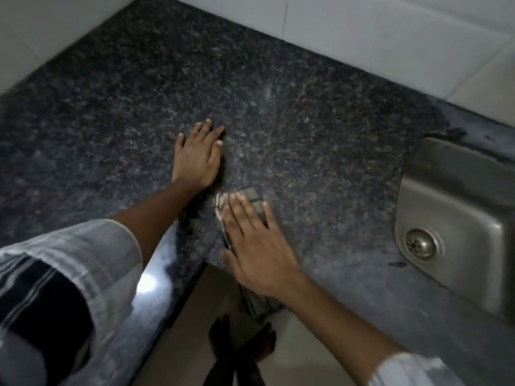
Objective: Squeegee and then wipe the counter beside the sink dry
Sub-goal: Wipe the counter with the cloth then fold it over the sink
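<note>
Granite, dark and speckled, forms the worktop [292,112], bounded by pale wall tiles [390,32] at the back. Left hand [196,156] lies flat on the stone, palm down, fingers extended and close together, holding nothing. Right hand [255,243] sits nearer the front edge, just right of and below the left hand, fingers spread wide and pressed flat on a cloth [245,199]. Cloth is blurred; a pale patch shows at the fingertips and a darker checked part beyond them, and more of it appears to hang over the worktop edge below the wrist. No closed grip on the cloth; palm pressure only. Steel sink [457,190] lies well to the right of the right hand, drain [420,244] visible in the basin. Striped sleeves cover both upper forearms. Bare feet [242,349] show on the pale floor [178,338] below the worktop edge.
</note>
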